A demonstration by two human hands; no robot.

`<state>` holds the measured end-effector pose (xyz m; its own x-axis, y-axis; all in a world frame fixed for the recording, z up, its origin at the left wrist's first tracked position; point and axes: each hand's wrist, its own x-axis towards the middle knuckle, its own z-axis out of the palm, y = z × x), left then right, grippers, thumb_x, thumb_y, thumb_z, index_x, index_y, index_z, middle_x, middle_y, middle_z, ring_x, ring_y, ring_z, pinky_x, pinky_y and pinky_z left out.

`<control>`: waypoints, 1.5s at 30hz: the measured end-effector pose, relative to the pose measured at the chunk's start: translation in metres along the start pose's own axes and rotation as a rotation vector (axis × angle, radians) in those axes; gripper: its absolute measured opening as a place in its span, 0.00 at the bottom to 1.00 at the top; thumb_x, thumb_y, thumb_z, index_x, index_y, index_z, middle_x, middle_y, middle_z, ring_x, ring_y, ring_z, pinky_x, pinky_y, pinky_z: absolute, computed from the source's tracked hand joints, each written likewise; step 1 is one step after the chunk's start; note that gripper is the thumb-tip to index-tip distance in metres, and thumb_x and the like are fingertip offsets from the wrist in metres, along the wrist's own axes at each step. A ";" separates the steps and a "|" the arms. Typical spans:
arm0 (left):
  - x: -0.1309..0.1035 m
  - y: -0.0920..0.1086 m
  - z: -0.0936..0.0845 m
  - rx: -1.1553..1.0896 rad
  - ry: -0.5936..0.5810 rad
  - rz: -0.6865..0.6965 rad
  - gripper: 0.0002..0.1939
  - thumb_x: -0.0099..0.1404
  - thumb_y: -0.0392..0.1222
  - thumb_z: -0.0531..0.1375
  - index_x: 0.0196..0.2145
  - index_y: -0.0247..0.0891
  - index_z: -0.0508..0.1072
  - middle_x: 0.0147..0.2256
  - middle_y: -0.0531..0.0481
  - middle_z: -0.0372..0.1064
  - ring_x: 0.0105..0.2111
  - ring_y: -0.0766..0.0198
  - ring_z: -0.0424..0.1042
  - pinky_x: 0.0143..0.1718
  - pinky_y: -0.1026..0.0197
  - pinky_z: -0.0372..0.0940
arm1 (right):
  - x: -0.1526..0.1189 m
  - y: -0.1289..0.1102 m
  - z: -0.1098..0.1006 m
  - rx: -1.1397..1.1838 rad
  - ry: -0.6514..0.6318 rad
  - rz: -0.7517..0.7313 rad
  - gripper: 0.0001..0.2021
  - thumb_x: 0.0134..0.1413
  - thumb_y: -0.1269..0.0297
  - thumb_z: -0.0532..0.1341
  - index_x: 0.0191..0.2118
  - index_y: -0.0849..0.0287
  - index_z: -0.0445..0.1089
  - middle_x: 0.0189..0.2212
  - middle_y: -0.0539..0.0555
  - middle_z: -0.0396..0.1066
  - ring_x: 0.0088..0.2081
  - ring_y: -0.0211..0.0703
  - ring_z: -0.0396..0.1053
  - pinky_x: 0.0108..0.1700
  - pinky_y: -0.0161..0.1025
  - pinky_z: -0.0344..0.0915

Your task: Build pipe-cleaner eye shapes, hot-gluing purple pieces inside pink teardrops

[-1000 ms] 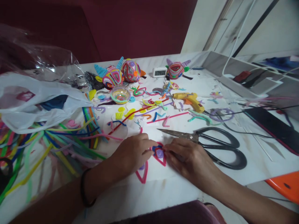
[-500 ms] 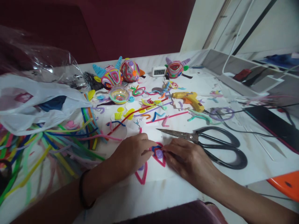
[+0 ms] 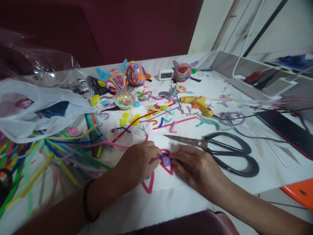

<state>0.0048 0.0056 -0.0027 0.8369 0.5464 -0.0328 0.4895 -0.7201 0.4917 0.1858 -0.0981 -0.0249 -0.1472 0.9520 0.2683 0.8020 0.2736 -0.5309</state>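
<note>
A pink-edged pipe-cleaner piece (image 3: 167, 162) with a purple coil and blue strip inside lies between my hands. My left hand (image 3: 140, 160) pinches its left edge, fingers pressed together. On its right side, my right hand (image 3: 192, 164) grips the edge between thumb and fingertips. A second pink pointed piece (image 3: 149, 186) rests partly hidden under my left hand. Large black-handled scissors (image 3: 195, 141) lie just beyond my right hand, blades pointing left.
Coloured pipe cleaners (image 3: 49, 153) spread at the left beside a white plastic bag (image 3: 36, 107). Farther back are a yellow glue gun (image 3: 197, 103), a clear bowl (image 3: 124, 100), a timer (image 3: 166, 75) and several decorated balls (image 3: 183, 71). A dark phone (image 3: 285, 130) lies right.
The blue strip in the pink-edged piece has shifted slightly between my fingers. Both hands keep nearly the same place and grip.
</note>
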 end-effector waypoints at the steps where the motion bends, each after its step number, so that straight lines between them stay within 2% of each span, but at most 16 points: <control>1: 0.000 0.001 0.000 0.010 -0.009 0.001 0.06 0.61 0.29 0.60 0.31 0.36 0.75 0.28 0.54 0.65 0.29 0.66 0.66 0.31 0.64 0.57 | 0.000 0.000 0.000 -0.001 0.006 -0.001 0.11 0.61 0.70 0.55 0.39 0.61 0.76 0.29 0.55 0.71 0.32 0.43 0.70 0.33 0.40 0.65; 5: -0.002 0.005 -0.002 0.101 -0.066 0.016 0.07 0.65 0.32 0.58 0.30 0.36 0.74 0.29 0.52 0.67 0.31 0.65 0.68 0.32 0.63 0.60 | 0.000 -0.001 0.001 -0.014 0.018 -0.010 0.11 0.60 0.70 0.55 0.39 0.61 0.76 0.28 0.55 0.71 0.31 0.44 0.70 0.33 0.40 0.65; 12: -0.003 0.004 0.000 0.281 -0.147 0.125 0.11 0.71 0.35 0.52 0.35 0.36 0.74 0.34 0.49 0.71 0.36 0.62 0.70 0.38 0.61 0.66 | 0.000 -0.003 0.001 -0.005 0.017 -0.009 0.11 0.61 0.70 0.55 0.38 0.61 0.76 0.28 0.55 0.71 0.31 0.43 0.69 0.32 0.39 0.64; 23: -0.003 0.000 -0.001 0.296 -0.145 0.150 0.13 0.71 0.34 0.49 0.35 0.37 0.73 0.32 0.49 0.68 0.33 0.63 0.69 0.37 0.63 0.67 | -0.001 -0.001 0.000 -0.002 0.030 -0.006 0.11 0.60 0.70 0.55 0.39 0.61 0.76 0.29 0.55 0.71 0.31 0.43 0.70 0.33 0.40 0.66; 30: -0.001 0.007 -0.003 0.397 -0.253 0.148 0.12 0.71 0.34 0.50 0.34 0.36 0.73 0.34 0.49 0.70 0.36 0.61 0.70 0.35 0.61 0.66 | -0.001 -0.003 -0.001 -0.025 0.018 0.010 0.12 0.61 0.70 0.55 0.39 0.61 0.76 0.29 0.55 0.71 0.32 0.42 0.70 0.34 0.38 0.67; 32: -0.002 0.007 -0.001 0.426 -0.239 0.171 0.13 0.71 0.33 0.50 0.33 0.36 0.72 0.33 0.49 0.69 0.34 0.61 0.70 0.32 0.61 0.64 | -0.001 -0.004 0.000 -0.038 0.023 0.001 0.12 0.61 0.69 0.55 0.39 0.60 0.76 0.29 0.55 0.72 0.32 0.42 0.70 0.34 0.38 0.67; 37: -0.007 0.005 0.004 0.487 -0.081 0.203 0.13 0.69 0.30 0.51 0.28 0.38 0.68 0.27 0.52 0.64 0.25 0.62 0.66 0.22 0.60 0.53 | -0.002 -0.004 0.001 -0.047 0.031 -0.013 0.12 0.61 0.70 0.54 0.39 0.61 0.76 0.29 0.56 0.71 0.32 0.42 0.70 0.34 0.38 0.66; 41: -0.008 0.005 0.006 0.492 -0.039 0.237 0.12 0.69 0.31 0.52 0.28 0.38 0.67 0.26 0.53 0.64 0.24 0.62 0.65 0.21 0.59 0.50 | -0.002 -0.005 0.001 -0.072 0.029 -0.016 0.12 0.61 0.70 0.54 0.39 0.61 0.76 0.28 0.55 0.71 0.31 0.41 0.70 0.33 0.37 0.66; 45: -0.009 0.003 0.007 0.482 -0.009 0.274 0.13 0.70 0.32 0.50 0.28 0.38 0.67 0.26 0.52 0.64 0.24 0.62 0.65 0.22 0.59 0.49 | -0.001 -0.007 0.002 -0.158 0.045 -0.062 0.13 0.62 0.69 0.53 0.34 0.60 0.75 0.26 0.54 0.70 0.29 0.40 0.68 0.29 0.35 0.61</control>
<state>0.0008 -0.0046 -0.0071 0.9505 0.3092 0.0319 0.3083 -0.9508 0.0295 0.1797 -0.1008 -0.0232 -0.1759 0.9258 0.3347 0.8738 0.3034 -0.3801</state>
